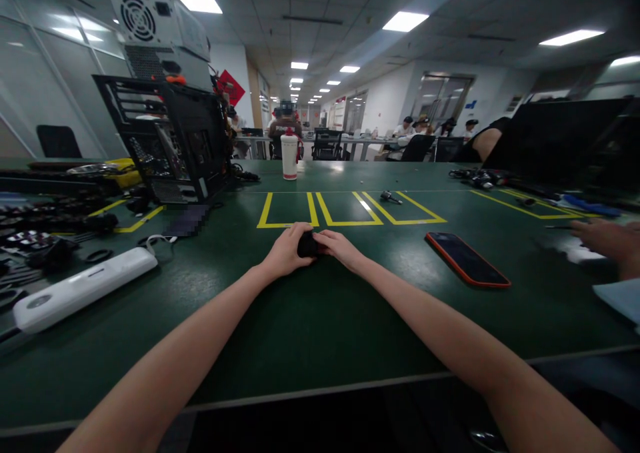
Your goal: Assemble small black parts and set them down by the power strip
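Both arms reach forward over the green table [320,326]. My left hand [289,251] is curled around a small black rounded object [307,244], whose kind I cannot make out. From the other side, the fingers of my right hand [340,248] are closed against the same object's right edge. The hands partly cover it, near the front line of a yellow taped rectangle [287,225]. Behind them, a small black-and-silver part [391,197] lies within the right-hand taped rectangle.
An orange-cased phone [467,259] lies right; a white power strip [87,286] lies left. Back left stands an open computer case [170,139] with power supplies [160,26] on top. A white cup [289,156] stands behind. Another person's hand [605,239] is at far right.
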A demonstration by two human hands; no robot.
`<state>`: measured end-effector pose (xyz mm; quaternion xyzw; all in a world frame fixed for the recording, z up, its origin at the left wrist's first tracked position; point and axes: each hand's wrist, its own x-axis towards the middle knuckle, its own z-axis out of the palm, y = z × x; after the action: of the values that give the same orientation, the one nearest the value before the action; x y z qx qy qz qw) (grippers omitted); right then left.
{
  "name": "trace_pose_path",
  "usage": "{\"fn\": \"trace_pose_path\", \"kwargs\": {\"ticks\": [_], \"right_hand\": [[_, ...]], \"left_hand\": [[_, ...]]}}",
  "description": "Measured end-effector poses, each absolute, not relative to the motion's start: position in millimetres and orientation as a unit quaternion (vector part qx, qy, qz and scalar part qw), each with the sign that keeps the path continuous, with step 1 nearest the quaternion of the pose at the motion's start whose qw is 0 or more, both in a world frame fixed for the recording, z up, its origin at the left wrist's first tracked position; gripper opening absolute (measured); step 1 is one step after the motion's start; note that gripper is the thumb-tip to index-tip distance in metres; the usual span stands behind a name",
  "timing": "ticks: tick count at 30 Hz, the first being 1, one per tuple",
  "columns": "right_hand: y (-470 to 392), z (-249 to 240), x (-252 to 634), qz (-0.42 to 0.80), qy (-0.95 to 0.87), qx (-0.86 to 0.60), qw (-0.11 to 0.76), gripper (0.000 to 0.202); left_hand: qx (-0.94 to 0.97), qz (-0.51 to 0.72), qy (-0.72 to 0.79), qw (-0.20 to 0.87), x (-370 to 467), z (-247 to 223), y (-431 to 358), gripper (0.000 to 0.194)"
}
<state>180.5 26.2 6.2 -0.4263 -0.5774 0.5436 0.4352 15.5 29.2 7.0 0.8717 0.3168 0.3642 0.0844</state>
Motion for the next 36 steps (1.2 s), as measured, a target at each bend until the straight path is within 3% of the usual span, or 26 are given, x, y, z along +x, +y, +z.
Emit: {"fn": "trace_pose_path", "kwargs": {"ticks": [6,10,17,31,36], "right_hand": [[26.4,1.4,177.4,0.451,-0.628,-0.404,0.489,0.022],[22.3,1.1,180.8,0.407,-0.678,-0.384,0.477,0.016],[20.1,2.9,190.6,0.430,-0.711,-0.341,0.439,0.037],[20.6,10.0,177.7,0.486,-0.630,-0.418,0.438,0.022],[25.4,1.1,180.5,0.442,-0.664,-0.419,0.433,0.021]], "left_hand": [[0.871,0.366,0.315,0.093,15.7,7.6,31.1,0.057],[0.872,0.369,0.308,0.087,15.3,5.9,34.1,0.057],[0.869,0.368,0.316,0.094,15.2,6.0,32.7,0.055],[0.870,0.366,0.318,0.092,15.9,8.8,30.7,0.053],[0.869,0.368,0.317,0.092,15.7,5.9,33.5,0.058]]}}
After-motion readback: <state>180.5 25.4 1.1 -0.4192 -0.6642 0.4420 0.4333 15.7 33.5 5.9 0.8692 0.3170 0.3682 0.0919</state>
